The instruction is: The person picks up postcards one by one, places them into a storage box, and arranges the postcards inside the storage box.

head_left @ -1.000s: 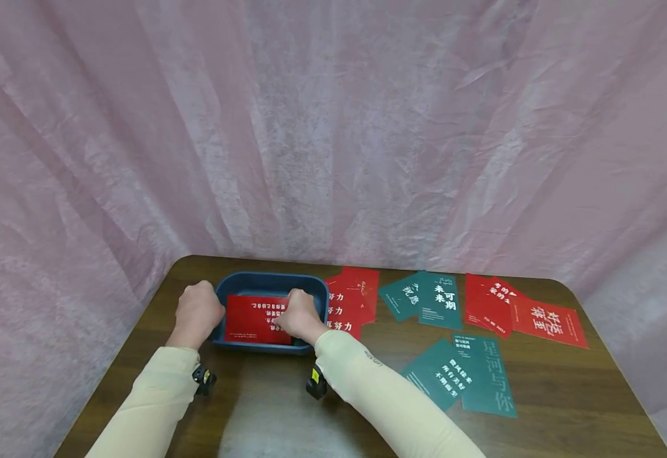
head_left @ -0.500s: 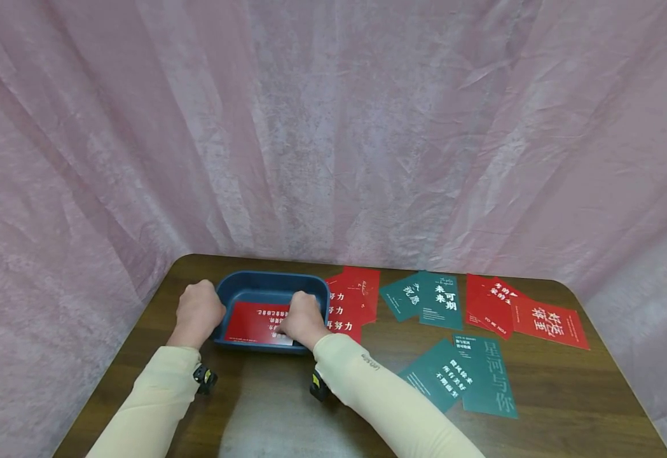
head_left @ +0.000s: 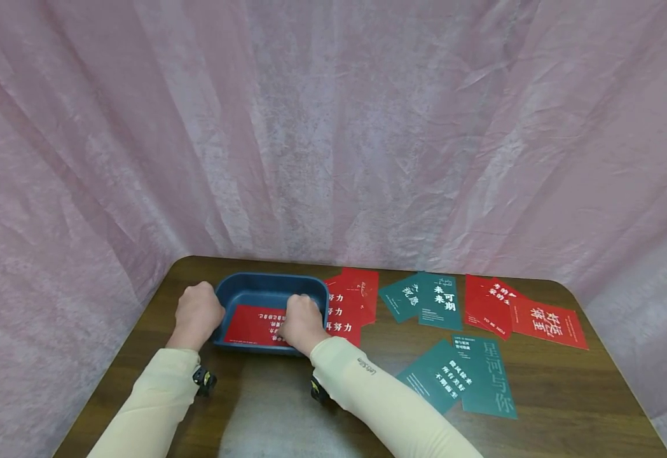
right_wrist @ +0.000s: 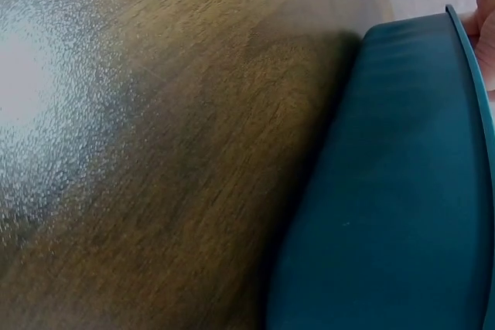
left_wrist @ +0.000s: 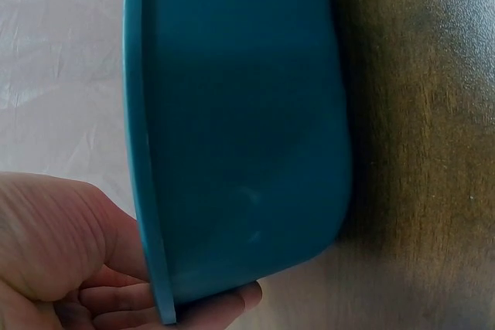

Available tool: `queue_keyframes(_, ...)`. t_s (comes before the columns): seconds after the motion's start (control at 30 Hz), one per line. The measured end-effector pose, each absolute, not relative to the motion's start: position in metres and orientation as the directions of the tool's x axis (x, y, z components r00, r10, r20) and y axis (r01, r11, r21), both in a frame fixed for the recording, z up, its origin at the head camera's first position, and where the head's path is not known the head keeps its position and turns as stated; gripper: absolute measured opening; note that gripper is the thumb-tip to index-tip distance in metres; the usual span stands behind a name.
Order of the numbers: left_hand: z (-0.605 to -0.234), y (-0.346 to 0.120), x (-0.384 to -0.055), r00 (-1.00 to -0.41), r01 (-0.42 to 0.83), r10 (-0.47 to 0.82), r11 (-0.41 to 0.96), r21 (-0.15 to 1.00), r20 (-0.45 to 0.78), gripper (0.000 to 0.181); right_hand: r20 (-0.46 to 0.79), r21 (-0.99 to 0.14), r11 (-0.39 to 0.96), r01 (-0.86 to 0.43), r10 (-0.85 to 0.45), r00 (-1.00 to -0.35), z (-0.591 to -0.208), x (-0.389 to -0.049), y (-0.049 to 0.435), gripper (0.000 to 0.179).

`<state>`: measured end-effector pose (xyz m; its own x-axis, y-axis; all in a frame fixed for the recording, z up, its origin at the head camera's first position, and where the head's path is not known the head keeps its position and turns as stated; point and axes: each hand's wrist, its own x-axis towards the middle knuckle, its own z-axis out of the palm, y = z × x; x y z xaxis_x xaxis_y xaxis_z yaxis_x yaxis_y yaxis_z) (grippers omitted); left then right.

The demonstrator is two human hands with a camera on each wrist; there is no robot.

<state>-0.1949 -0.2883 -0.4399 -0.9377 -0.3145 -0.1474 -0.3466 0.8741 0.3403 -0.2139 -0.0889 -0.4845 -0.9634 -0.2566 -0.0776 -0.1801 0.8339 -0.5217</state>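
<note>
While the left hand grips a blue rectangular tray, the right hand partly hides a red white-lettered card; its grasp I can't tell.

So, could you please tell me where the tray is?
In the head view, the tray is left of centre on the table, gripped by the left hand, with red cards at its right edge.

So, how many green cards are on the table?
4, right of the tray: back left card and back right card, overlapping; front left card and front right card, also overlapping. More may be hidden underneath.
</note>
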Motion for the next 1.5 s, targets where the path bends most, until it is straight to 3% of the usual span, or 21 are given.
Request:
queue_keyframes(0.33, -0.445, -0.292, -0.199, -0.941, -0.338, -0.316, 0.883, 0.327, -0.120, 0.024, -0.059, -0.428, 0.873, -0.233, -0.284, -0.957, -0.483, -0.214, -0.092, 0.050)
queue_keyframes(0.57, -0.446, -0.296, -0.199, -0.940, -0.342, -0.316, 0.882, 0.324, -0.131, 0.025, -0.060, -0.512, 0.812, -0.281, -0.360, -0.931, -0.466, -0.210, -0.083, 0.049)
queue_keyframes(0.77, -0.444, -0.298, -0.199, -0.942, -0.336, -0.311, 0.884, 0.324, -0.126, 0.025, 0.058, -0.628, 0.700, -0.340, -0.394, -0.917, -0.432, -0.215, -0.052, 0.053)
queue_keyframes(1.03, -0.442, -0.297, -0.201, -0.937, -0.347, -0.313, 0.877, 0.332, -0.153, 0.024, 0.241, -0.560, 0.723, -0.406, -0.327, -0.914, -0.424, -0.253, 0.006, 0.039)
queue_keyframes(1.27, -0.446, -0.296, -0.202, -0.939, -0.343, -0.310, 0.878, 0.335, -0.149, 0.023, 0.162, -0.528, 0.778, -0.341, -0.302, -0.939, -0.443, -0.271, 0.032, 0.044)
queue_keyframes(1.5, -0.448, -0.297, -0.198, -0.941, -0.337, -0.307, 0.875, 0.349, -0.139, 0.020, 0.024, -0.467, 0.803, -0.371, -0.407, -0.913, -0.472, -0.275, 0.024, 0.062)
